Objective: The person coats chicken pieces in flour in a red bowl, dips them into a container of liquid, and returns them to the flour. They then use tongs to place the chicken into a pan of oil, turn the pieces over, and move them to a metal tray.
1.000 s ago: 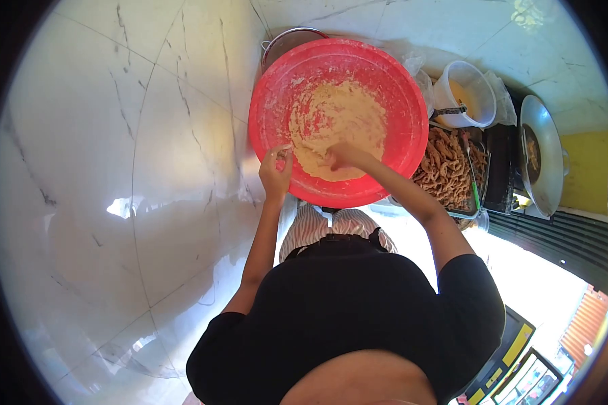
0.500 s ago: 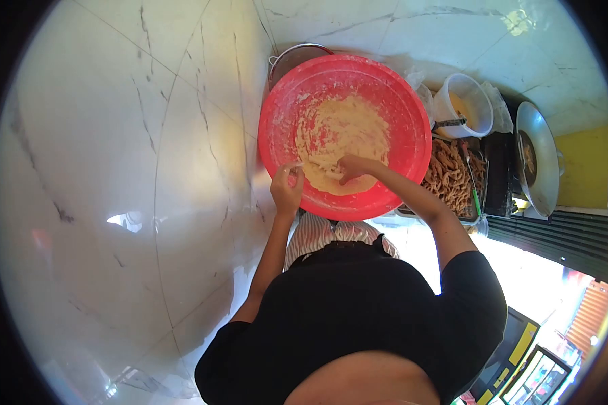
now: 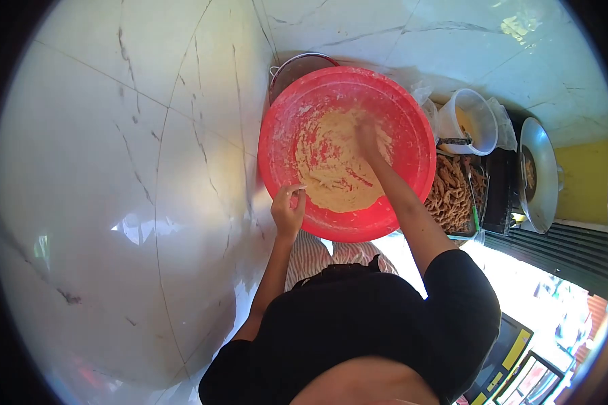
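A large red basin (image 3: pixel 277 128) holds a pale yellow, floury mixture (image 3: pixel 324 192), spread unevenly over its bottom. My right hand (image 3: pixel 367 135) is down at the far right part of the mixture, smeared by motion, so its fingers cannot be made out. At the basin's near left rim is my left hand (image 3: pixel 288 210), its fingers curled in a pinch with pale, floury-looking tips. Whatever lies between them is too small to name.
Right of the basin stand a tray of brown fried strips (image 3: pixel 449 196) with green-handled tongs (image 3: pixel 475 214), a white bucket (image 3: pixel 488 125) and a metal wok (image 3: pixel 544 182). A marbled tile wall (image 3: pixel 148 169) rises on the left.
My right hand has moved away from the basin's near side to the far right of the mixture. My left hand stays at the rim, still pinched. The view has shifted slightly.
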`<state>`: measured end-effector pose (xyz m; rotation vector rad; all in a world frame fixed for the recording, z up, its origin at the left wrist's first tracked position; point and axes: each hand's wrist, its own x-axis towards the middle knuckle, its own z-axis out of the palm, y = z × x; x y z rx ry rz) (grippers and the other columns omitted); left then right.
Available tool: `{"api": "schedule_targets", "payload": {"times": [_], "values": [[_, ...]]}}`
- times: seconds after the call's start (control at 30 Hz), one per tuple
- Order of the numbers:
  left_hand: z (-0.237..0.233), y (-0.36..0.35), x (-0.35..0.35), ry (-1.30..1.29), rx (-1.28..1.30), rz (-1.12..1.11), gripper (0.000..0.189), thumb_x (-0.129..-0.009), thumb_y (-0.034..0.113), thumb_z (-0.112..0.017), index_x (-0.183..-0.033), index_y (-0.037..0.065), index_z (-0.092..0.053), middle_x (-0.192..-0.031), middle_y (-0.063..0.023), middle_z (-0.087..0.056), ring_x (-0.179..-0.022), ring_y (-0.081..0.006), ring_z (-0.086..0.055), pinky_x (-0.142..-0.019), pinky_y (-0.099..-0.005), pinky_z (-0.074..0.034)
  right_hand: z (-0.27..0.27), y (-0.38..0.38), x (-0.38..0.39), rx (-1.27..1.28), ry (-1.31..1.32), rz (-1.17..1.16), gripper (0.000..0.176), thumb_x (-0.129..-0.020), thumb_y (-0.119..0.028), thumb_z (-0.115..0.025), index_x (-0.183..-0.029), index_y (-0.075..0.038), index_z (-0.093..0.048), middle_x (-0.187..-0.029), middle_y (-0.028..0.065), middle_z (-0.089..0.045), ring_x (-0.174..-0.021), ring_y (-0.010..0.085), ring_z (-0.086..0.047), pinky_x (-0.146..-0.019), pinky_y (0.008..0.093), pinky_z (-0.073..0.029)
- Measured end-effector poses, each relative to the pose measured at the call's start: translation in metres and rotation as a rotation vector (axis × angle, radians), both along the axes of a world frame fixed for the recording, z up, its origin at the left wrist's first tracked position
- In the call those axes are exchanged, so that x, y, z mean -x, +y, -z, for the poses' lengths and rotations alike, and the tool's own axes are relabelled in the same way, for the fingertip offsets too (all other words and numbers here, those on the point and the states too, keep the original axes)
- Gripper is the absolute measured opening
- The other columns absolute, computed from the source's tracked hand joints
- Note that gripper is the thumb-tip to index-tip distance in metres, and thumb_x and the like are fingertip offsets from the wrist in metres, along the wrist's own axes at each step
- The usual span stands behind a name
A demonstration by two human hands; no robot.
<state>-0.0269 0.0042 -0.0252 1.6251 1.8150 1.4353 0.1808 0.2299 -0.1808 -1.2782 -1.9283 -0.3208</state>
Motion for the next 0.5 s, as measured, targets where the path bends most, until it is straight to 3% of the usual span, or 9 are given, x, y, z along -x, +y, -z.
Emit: {"api": "schedule_targets", "payload": {"times": [0.07, 0.1, 0.17, 0.2, 0.27, 0.4, 0.47, 0.5], "values": [[0.002, 0.000, -0.001, 0.007, -0.030, -0.003, 0.013, -0.072, -0.001, -0.061, -0.083, 0.006, -0.062, -0.072, -0.0079, -0.058, -0.063, -0.0195, -0.058, -0.059, -0.0286, -0.046, 0.000, -0.009, 0.017, 0.443, 0.485, -0.114, 0.021, -0.068, 0.001, -0.055, -0.088, 0.004, -0.057, -0.075, 0.0088, -0.053, -0.080, 0.0242, -0.054, -0.065, 0.0363, -0.048], [0.002, 0.000, -0.001, 0.005, -0.023, -0.003, 0.013, -0.072, -0.001, -0.061, -0.083, 0.006, -0.062, -0.072, -0.0079, -0.058, -0.063, -0.0195, -0.058, -0.059, -0.0286, -0.046, 0.005, -0.015, 0.023, 0.451, 0.484, -0.112, 0.021, -0.068, 0.001, -0.055, -0.088, 0.004, -0.057, -0.075, 0.0088, -0.053, -0.080, 0.0242, -0.054, -0.065, 0.0363, -0.048], [0.008, -0.001, 0.000, 0.006, -0.026, 0.001, 0.013, -0.072, -0.001, -0.061, -0.083, 0.006, -0.062, -0.072, -0.0078, -0.058, -0.064, -0.0195, -0.058, -0.059, -0.0287, -0.046, 0.015, -0.023, 0.035, 0.982, 0.626, -0.307, 0.019, -0.068, 0.002, -0.056, -0.087, 0.003, -0.055, -0.082, 0.0127, -0.054, -0.085, 0.0281, -0.053, -0.072, 0.0386, -0.044], [0.008, 0.000, 0.000, 0.004, -0.025, 0.001, 0.013, -0.072, -0.001, -0.061, -0.083, 0.006, -0.062, -0.072, -0.0078, -0.058, -0.064, -0.0195, -0.058, -0.059, -0.0287, -0.046, 0.004, -0.033, 0.041, 0.983, 0.624, -0.306, 0.019, -0.068, 0.002, -0.056, -0.087, 0.003, -0.055, -0.082, 0.0127, -0.054, -0.085, 0.0281, -0.053, -0.072, 0.0386, -0.044], [0.009, -0.002, 0.000, 0.020, -0.019, 0.000, 0.013, -0.072, -0.001, -0.061, -0.084, 0.006, -0.061, -0.072, -0.0077, -0.058, -0.064, -0.0196, -0.058, -0.059, -0.0289, -0.046, -0.031, -0.072, 0.049, 0.605, -0.087, -0.685, 0.018, -0.074, -0.005, -0.057, -0.091, 0.002, -0.054, -0.084, 0.0152, -0.054, -0.086, 0.0321, -0.051, -0.075, 0.0392, -0.042], [0.008, -0.001, 0.001, 0.024, -0.036, 0.003, 0.013, -0.072, 0.000, -0.061, -0.084, 0.006, -0.062, -0.073, -0.0079, -0.058, -0.064, -0.0198, -0.058, -0.060, -0.0293, -0.046, -0.024, -0.120, 0.052, 0.744, -0.044, -0.783, 0.013, -0.071, -0.010, -0.057, -0.078, 0.001, -0.058, -0.081, 0.0176, -0.056, -0.082, 0.0347, -0.052, -0.069, 0.0440, -0.042], [0.008, -0.002, 0.000, 0.002, -0.042, -0.001, 0.013, -0.072, 0.001, -0.061, -0.084, 0.006, -0.061, -0.073, -0.0082, -0.058, -0.064, -0.0200, -0.058, -0.060, -0.0296, -0.046, -0.020, -0.138, 0.044, 1.092, -0.114, -0.710, 0.028, -0.080, -0.021, -0.057, -0.098, -0.001, -0.053, -0.097, 0.0197, -0.050, -0.089, 0.0359, -0.050, -0.079, 0.0439, -0.039], [0.008, -0.003, -0.001, 0.003, -0.043, -0.001, 0.013, -0.072, 0.001, -0.061, -0.084, 0.006, -0.061, -0.073, -0.0082, -0.058, -0.064, -0.0200, -0.058, -0.060, -0.0296, -0.046, -0.028, -0.147, 0.039, 1.091, -0.114, -0.711, 0.028, -0.080, -0.021, -0.057, -0.098, -0.001, -0.053, -0.097, 0.0197, -0.050, -0.089, 0.0359, -0.050, -0.079, 0.0439, -0.039]]}}
